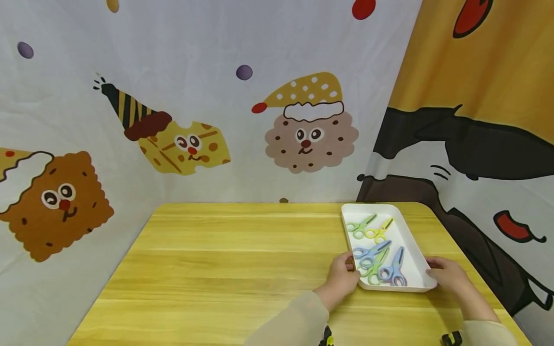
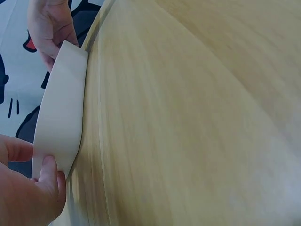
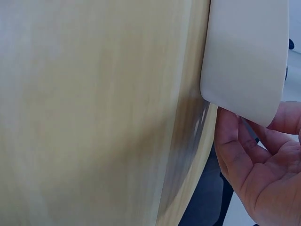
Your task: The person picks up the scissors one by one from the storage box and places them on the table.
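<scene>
A white rectangular tray (image 1: 404, 236) stands at the right of the table, several small scissors lying in it. Blue scissors (image 1: 395, 269), more blue scissors (image 1: 368, 253) and a green pair are bunched at its near end. Further back in it are yellow scissors (image 1: 380, 232) and green scissors (image 1: 360, 228). My left hand (image 1: 342, 278) grips the tray's left side near the front, thumb against the outer wall (image 2: 61, 103) in the left wrist view. At the front right corner my right hand (image 1: 450, 278) holds the tray, fingers curled under the edge in the right wrist view (image 3: 263, 160).
The wooden table (image 1: 216, 269) stretches away to the left of the tray. Its right edge runs close beside my right hand. Behind and beside the table hangs a cloth (image 1: 242, 158) printed with cartoon figures.
</scene>
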### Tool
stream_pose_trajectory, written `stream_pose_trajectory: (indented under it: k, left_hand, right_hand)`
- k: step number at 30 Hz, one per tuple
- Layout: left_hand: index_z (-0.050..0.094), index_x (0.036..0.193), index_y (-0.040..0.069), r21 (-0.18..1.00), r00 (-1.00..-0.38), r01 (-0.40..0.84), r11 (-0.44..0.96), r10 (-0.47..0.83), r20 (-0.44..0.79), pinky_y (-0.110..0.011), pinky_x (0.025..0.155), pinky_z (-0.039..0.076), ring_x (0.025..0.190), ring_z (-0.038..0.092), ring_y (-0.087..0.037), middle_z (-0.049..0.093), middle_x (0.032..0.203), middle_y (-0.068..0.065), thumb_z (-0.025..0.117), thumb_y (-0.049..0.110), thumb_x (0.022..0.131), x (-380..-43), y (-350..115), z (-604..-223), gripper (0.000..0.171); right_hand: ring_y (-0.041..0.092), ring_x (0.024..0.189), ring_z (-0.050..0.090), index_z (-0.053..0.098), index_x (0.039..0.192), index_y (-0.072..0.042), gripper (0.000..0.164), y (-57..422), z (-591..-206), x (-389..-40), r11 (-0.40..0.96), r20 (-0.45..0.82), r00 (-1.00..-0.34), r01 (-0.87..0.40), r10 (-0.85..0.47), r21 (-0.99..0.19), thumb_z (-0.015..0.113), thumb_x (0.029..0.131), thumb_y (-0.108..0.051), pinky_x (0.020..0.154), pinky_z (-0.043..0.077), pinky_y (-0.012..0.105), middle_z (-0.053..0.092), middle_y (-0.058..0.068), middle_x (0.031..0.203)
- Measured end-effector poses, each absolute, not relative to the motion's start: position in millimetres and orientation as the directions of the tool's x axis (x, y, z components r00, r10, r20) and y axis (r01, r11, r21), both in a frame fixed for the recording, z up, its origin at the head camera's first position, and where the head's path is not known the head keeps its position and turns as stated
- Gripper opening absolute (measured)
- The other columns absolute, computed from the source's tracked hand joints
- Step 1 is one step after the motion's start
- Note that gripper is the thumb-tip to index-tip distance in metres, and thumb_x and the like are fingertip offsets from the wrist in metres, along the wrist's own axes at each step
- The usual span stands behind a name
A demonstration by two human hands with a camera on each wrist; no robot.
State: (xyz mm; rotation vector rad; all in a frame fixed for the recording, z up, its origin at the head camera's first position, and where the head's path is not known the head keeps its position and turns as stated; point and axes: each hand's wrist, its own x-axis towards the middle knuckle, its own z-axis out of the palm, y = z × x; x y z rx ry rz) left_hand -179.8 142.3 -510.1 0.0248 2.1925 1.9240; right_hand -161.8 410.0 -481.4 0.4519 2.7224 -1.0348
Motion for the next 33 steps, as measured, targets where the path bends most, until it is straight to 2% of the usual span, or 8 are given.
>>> stream_pose_trajectory:
  k: [6, 16, 23, 33]
  left_hand:
    - [0.054, 0.129, 0.0, 0.983, -0.972, -0.15, 0.107, 0.164, -0.167, -0.022, 0.072, 0.05, 0.09, 0.052, -0.011, 0.058, 0.113, -0.005, 0.062, -0.01, 0.078, -179.7, 133.2, -508.4, 0.052]
    - [0.053, 0.129, 0.0, 0.983, -0.974, -0.138, 0.123, 0.163, -0.157, -0.022, 0.073, 0.05, 0.09, 0.053, -0.012, 0.059, 0.111, -0.005, 0.061, -0.01, 0.077, -182.2, 119.0, -509.3, 0.053]
    - [0.053, 0.129, -0.001, 0.981, -0.977, -0.124, 0.152, 0.156, -0.147, -0.023, 0.075, 0.05, 0.092, 0.054, -0.013, 0.059, 0.114, -0.007, 0.062, -0.01, 0.077, -182.1, 106.7, -508.3, 0.053]
    - [0.051, 0.13, -0.002, 0.984, -0.975, -0.129, 0.127, 0.164, -0.149, -0.023, 0.072, 0.051, 0.093, 0.054, -0.015, 0.058, 0.113, -0.008, 0.06, -0.011, 0.077, -182.0, 91.0, -509.0, 0.054]
  right_hand:
    - [0.052, 0.11, 0.044, 0.041, 0.13, 0.017, 0.051, 403.1, -482.5, -162.4, 0.735, -0.268, -0.944, 0.32, 0.192, -0.598, 0.057, 0.088, -0.009, 0.092, 0.042, 0.06, 0.039, 0.042, 0.13]
    - [0.051, 0.111, 0.043, 0.043, 0.13, 0.015, 0.051, 391.2, -481.5, -164.6, 0.75, -0.272, -0.946, 0.308, 0.176, -0.585, 0.056, 0.088, -0.011, 0.091, 0.042, 0.059, 0.038, 0.041, 0.131]
    - [0.05, 0.109, 0.046, 0.047, 0.126, 0.016, 0.047, 377.2, -478.3, -165.3, 0.774, -0.22, -0.965, 0.246, 0.141, -0.583, 0.057, 0.087, -0.007, 0.087, 0.045, 0.055, 0.047, 0.039, 0.124]
    - [0.05, 0.111, 0.045, 0.048, 0.127, 0.014, 0.045, 363.2, -478.9, -170.2, 0.77, -0.226, -0.966, 0.239, 0.127, -0.591, 0.056, 0.088, -0.006, 0.091, 0.042, 0.058, 0.048, 0.038, 0.124]
